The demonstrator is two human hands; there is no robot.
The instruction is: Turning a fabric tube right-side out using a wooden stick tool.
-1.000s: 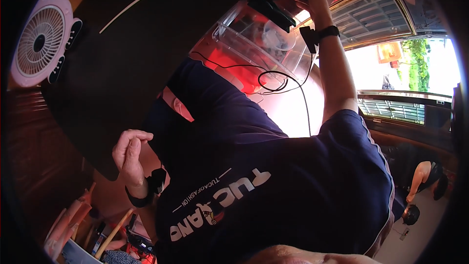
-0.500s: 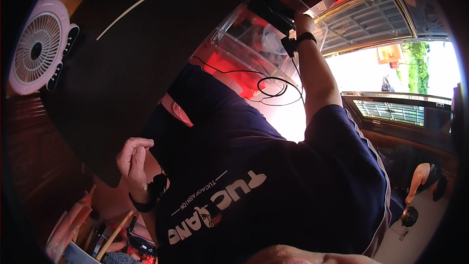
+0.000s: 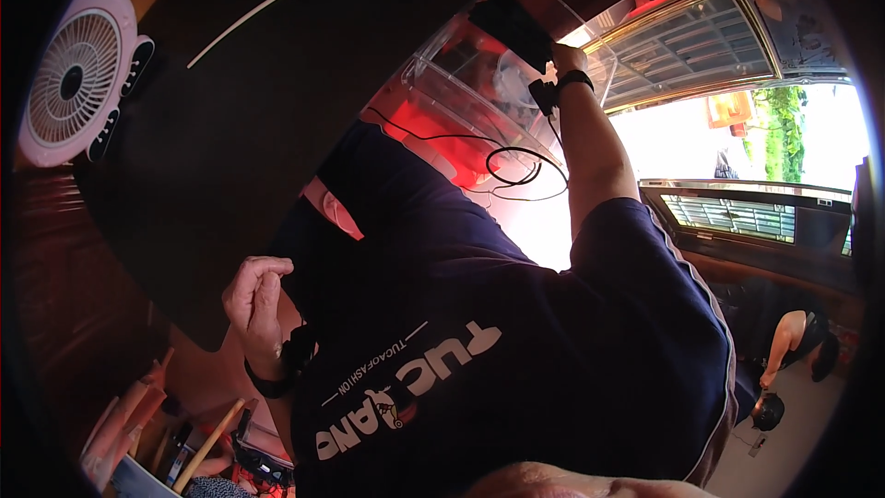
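Observation:
My right hand (image 3: 570,58) is stretched out at the upper right, fingers closed at the edge of a dark, flat black object (image 3: 513,29) whose kind I cannot make out. That object lies over a clear plastic box (image 3: 461,83). My left hand (image 3: 256,300) is raised at the lower left beside my body, with its fingers curled in towards the thumb and nothing visible between them. A dark tabletop (image 3: 203,175) lies nearest to it. Both wrists wear black bands, and a black cable (image 3: 521,166) hangs in loops below the right one.
A pink fan (image 3: 74,78) stands on the far left, near a thin white strip (image 3: 258,17) on the tabletop. Something red (image 3: 438,134) shows by the box. At lower left, a container holds sticks (image 3: 210,447). Another person (image 3: 784,350) bends at lower right, near open doors (image 3: 691,46).
My right hand has come slightly lower, and the black object by it has shifted a little and looks flatter. My left hand keeps its curled pose. The view has shifted slightly.

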